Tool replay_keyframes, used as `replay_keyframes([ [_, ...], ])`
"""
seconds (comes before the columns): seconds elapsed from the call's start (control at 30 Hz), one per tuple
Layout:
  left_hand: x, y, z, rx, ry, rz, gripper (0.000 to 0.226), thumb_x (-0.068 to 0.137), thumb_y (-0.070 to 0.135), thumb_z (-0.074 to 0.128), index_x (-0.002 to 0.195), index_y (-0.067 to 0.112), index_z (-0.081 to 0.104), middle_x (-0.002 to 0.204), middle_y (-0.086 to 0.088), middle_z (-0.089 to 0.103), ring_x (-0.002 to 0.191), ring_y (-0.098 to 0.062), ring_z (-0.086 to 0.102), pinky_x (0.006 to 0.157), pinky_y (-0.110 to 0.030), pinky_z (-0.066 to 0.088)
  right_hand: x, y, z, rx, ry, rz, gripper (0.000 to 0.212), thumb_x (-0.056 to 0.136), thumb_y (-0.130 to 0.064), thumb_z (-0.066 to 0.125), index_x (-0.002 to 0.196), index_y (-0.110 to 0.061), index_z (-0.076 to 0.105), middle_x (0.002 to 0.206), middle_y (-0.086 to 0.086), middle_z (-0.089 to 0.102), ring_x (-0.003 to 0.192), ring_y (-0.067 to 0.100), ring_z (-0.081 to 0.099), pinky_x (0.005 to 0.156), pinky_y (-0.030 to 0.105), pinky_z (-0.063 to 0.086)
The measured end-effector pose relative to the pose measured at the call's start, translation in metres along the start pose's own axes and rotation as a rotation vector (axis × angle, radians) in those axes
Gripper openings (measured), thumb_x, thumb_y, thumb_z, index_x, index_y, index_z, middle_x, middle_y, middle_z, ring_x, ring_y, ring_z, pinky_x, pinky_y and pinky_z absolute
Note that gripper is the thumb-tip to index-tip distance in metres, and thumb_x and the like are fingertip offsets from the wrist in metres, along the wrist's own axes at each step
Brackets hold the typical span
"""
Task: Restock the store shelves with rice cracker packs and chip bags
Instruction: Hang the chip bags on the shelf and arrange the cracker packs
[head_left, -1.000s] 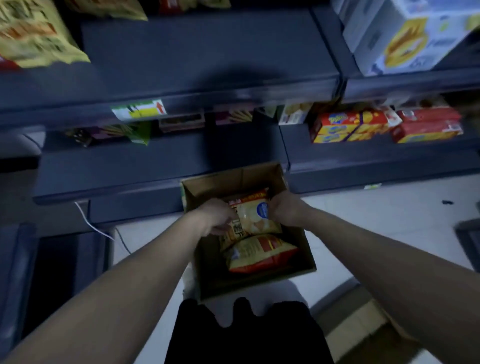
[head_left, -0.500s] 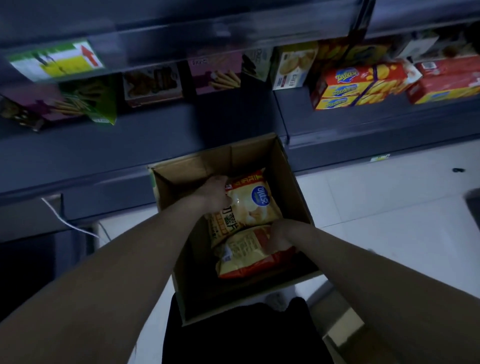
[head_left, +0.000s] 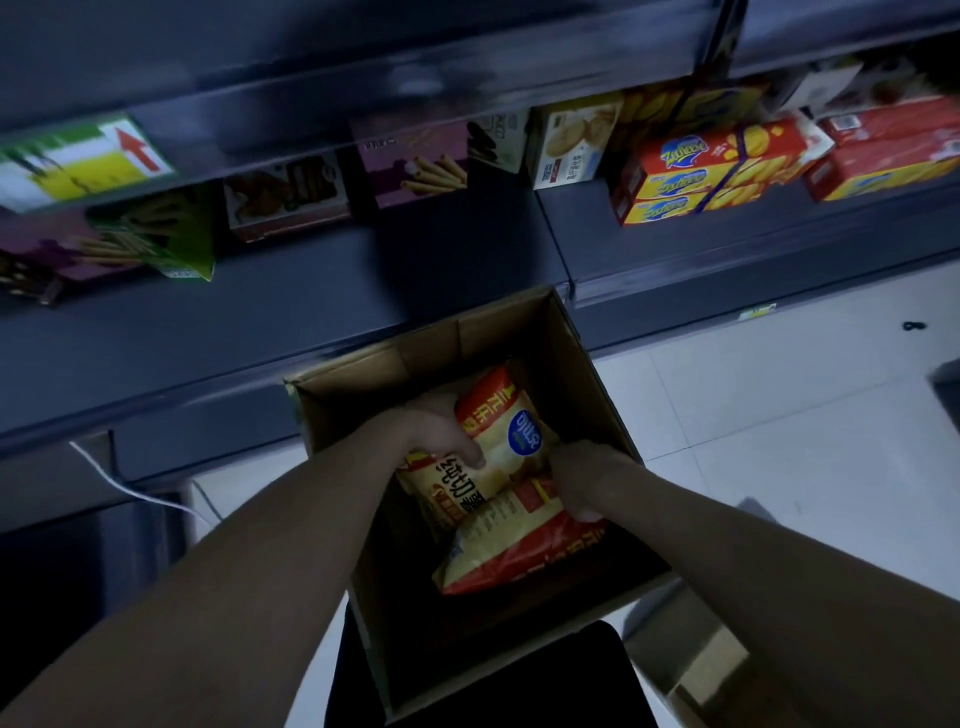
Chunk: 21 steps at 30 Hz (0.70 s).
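Head view: the left hand (head_left: 436, 431) pinches the upper chip bag (head_left: 498, 441) inside the box (head_left: 587, 374). The right hand (head_left: 582, 478) seems closed on the lower bag (head_left: 509, 551), whose long axis runs toward the person.

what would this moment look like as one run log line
phase: picking stock | left hand: grips upper chip bag | right hand: grips lower chip bag | both inside cardboard box | shelf: not yet reached
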<state>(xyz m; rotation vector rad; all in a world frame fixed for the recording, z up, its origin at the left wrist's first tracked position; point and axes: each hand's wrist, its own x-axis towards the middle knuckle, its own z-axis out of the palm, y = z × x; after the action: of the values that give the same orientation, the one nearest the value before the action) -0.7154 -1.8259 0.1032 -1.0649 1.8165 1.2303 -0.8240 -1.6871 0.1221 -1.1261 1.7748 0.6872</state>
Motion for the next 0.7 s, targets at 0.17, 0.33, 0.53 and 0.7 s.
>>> replay_keyframes([
  [0.17, -0.031, 0.014, -0.012, 0.074, 0.163, 0.058, 0.069, 0.065, 0.032, 0.082, 0.119, 0.017, 0.043, 0.112, 0.0, 0.058, 0.097, -0.017, 0.057, 0.08, -0.028, 0.05, -0.018, 0.001, -0.017, 0.057, 0.012, -0.052, 0.047, 0.088, -0.003, 0.051, 0.134, -0.007, 0.045, 0.125, 0.011, 0.058, 0.108, 0.026, 0.06, 0.083, 0.032, 0.053],
  [0.33, -0.092, 0.041, -0.036, 0.204, 0.36, 0.18, 0.066, 0.064, 0.036, 0.082, 0.113, 0.017, 0.043, 0.1, 0.004, 0.052, 0.094, -0.018, 0.054, 0.075, -0.026, 0.043, -0.075, -0.001, -0.066, 0.241, 0.061, -0.087, 0.035, 0.092, -0.009, 0.052, 0.126, -0.003, 0.058, 0.121, 0.013, 0.061, 0.105, 0.024, 0.062, 0.073, 0.025, 0.051],
  [0.53, -0.181, 0.054, -0.08, 0.033, 0.463, 0.159, 0.07, 0.053, 0.046, 0.082, 0.11, 0.02, 0.05, 0.101, 0.005, 0.064, 0.089, -0.015, 0.063, 0.082, -0.033, 0.054, -0.155, 0.012, -0.138, 0.457, 0.118, -0.131, 0.026, 0.087, -0.003, 0.056, 0.11, 0.006, 0.061, 0.06, 0.009, 0.056, 0.031, 0.007, 0.043, 0.035, 0.014, 0.026],
  [0.7, -0.252, 0.062, -0.108, -0.179, 0.599, 0.193, 0.052, 0.059, 0.037, 0.085, 0.101, 0.023, 0.059, 0.095, 0.003, 0.07, 0.079, -0.013, 0.067, 0.071, -0.026, 0.054, -0.233, 0.01, -0.191, 0.584, 0.245, -0.122, 0.019, 0.089, -0.008, 0.055, 0.071, -0.002, 0.056, 0.041, 0.005, 0.047, 0.024, 0.008, 0.033, 0.033, 0.011, 0.022],
])
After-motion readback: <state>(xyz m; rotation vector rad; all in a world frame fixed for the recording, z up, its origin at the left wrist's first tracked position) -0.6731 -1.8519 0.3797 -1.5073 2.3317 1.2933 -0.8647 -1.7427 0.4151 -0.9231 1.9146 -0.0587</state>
